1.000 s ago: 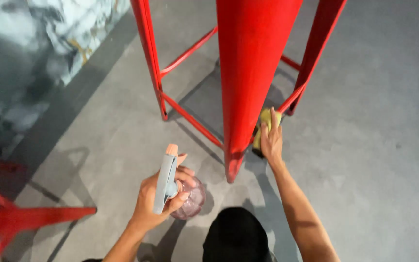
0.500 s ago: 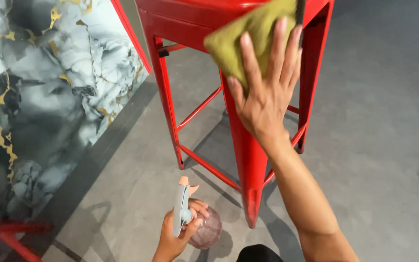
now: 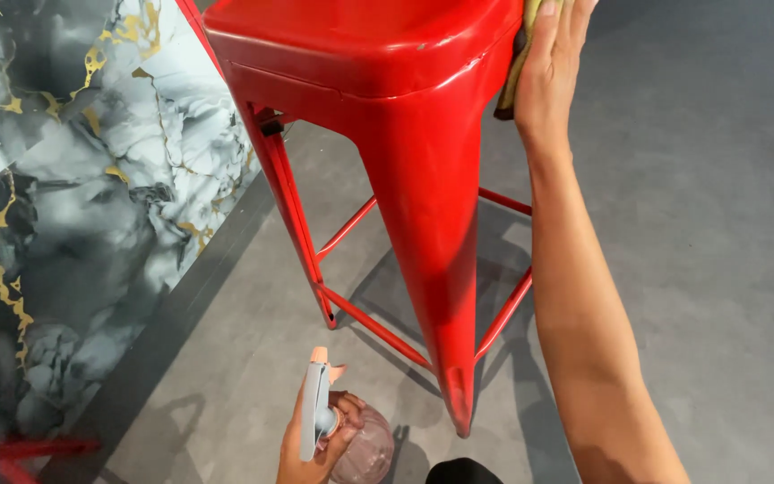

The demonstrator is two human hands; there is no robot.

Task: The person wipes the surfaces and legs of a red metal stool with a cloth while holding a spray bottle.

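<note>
I see the cloth (image 3: 514, 63) pinned flat against the red stool (image 3: 387, 108) seat's right edge under the right hand (image 3: 553, 67), fingers extended. Left hand (image 3: 311, 439) low, wrapped tight around a spray bottle (image 3: 342, 435) above grey floor (image 3: 718, 269); marbled panel (image 3: 64, 206) stands left.

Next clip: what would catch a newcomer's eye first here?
The glossy red metal stool fills the middle of the view, standing on the grey floor. The right hand presses a yellowish cloth against the seat's right edge. Low down, the left hand grips a pinkish spray bottle, beside a marbled grey and gold panel at left.
</note>
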